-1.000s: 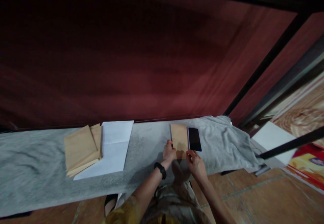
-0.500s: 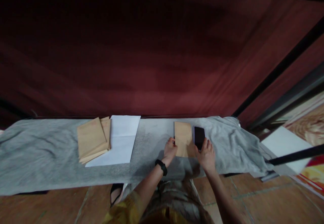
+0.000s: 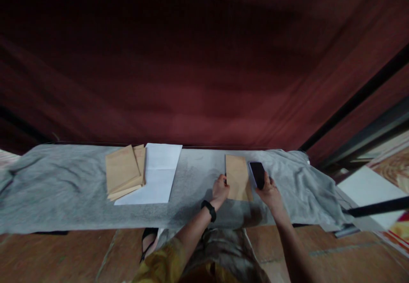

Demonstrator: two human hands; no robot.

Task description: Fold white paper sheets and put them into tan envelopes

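Nearest, below a mustard-yellow cloth sleeve [image 3: 164, 264], reddish-brown floor tiles [image 3: 79, 255] show along the near side of a long surface draped in soft grey cloth [image 3: 198, 170]. The left hand [image 3: 221, 188], with a black wristband [image 3: 209, 211] behind it, has its fingers drawn narrowly together at the left edge of a flat rectangular tan paper envelope [image 3: 238, 177]; in this dim view I cannot tell whether they actually pinch the paper. The right hand [image 3: 270, 191] holds the near end of a dark-screened rectangular phone with a pale lilac edge [image 3: 257, 174], thumb on the left, fingers on the right.

A second ago the right hand was at the near right corner of the envelope and the phone lay just beside the paper; now that hand grips the phone, and a slightly wider strip of cloth shows between the two. The left hand stays at the same edge.

The envelope lies with its long axis running near to far, its far end leaning slightly left. The phone points the same way, screen up, leaning left a little more.

Well to the left, a fanned pile of tan envelopes [image 3: 123, 170] partly covers a white paper sheet [image 3: 162, 172]. Farthest stands a dark red panel [image 3: 191, 91].
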